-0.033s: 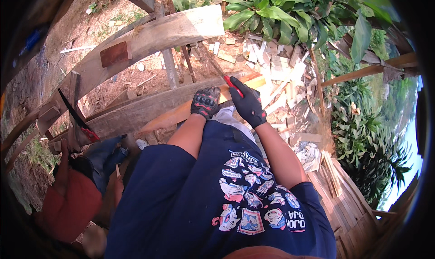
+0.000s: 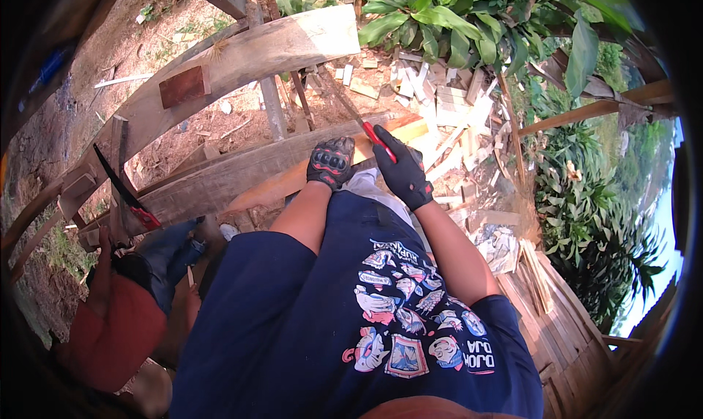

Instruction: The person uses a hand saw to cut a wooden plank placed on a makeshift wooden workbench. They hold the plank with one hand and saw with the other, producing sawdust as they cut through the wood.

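My right hand (image 2: 403,171), in a black glove, is closed around the red handle (image 2: 381,142) of a handsaw. Its narrow blade (image 2: 340,97) slants up and to the left, over the far edge of a wooden board. My left hand (image 2: 332,162), in a black glove with red-trimmed knuckle guards, is closed over the near side of that orange-brown board (image 2: 274,187), left of the saw. The fingertips of the left hand are hidden. The board lies along a greyish wooden beam (image 2: 220,168).
A thick plank (image 2: 271,51) with a brown block (image 2: 183,87) on it runs across beyond. Another handsaw (image 2: 121,184) hangs at the left, near a person in a red shirt (image 2: 117,335). Wood scraps (image 2: 454,108) litter the ground; stacked boards (image 2: 564,331) lie at right.
My right hand and the saw handle have shifted very slightly to the right and down. My left hand stays in place on the board.
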Tool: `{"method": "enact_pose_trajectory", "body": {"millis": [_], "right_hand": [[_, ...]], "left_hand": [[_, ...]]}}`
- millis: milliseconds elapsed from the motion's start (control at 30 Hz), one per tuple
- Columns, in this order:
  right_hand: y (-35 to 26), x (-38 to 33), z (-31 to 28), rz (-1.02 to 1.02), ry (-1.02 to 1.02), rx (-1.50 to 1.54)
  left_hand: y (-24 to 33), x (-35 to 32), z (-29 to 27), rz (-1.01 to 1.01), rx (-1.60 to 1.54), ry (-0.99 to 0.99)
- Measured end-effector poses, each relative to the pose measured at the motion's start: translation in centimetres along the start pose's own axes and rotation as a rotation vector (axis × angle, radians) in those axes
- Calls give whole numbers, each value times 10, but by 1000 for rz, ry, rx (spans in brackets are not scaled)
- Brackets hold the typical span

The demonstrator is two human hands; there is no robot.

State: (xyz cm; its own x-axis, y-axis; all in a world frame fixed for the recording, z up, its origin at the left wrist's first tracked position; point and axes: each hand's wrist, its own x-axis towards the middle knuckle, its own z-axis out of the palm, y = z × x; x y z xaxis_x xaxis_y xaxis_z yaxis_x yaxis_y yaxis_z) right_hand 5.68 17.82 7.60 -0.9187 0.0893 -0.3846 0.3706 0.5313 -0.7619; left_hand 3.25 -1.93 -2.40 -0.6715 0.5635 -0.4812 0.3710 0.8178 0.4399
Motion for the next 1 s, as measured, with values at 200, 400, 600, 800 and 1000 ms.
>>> {"method": "enact_pose_trajectory", "body": {"millis": [200,400,600,800,1000], "right_hand": [[-64,-135,-105,132,16,-175],[-74,-86,-77,281,-29,-8],[-17,-1,-13,5,66,-59],[-65,-116,-90,261,-29,11],[-54,-168,-102,37,38,-72]], "left_hand": [[-2,2,6,-27,-18,35],[-1,1,2,8,-45,47],[-2,3,10,-5,-6,67],[0,-1,12,-32,19,-13],[3,2,0,-64,-3,-74]]}}
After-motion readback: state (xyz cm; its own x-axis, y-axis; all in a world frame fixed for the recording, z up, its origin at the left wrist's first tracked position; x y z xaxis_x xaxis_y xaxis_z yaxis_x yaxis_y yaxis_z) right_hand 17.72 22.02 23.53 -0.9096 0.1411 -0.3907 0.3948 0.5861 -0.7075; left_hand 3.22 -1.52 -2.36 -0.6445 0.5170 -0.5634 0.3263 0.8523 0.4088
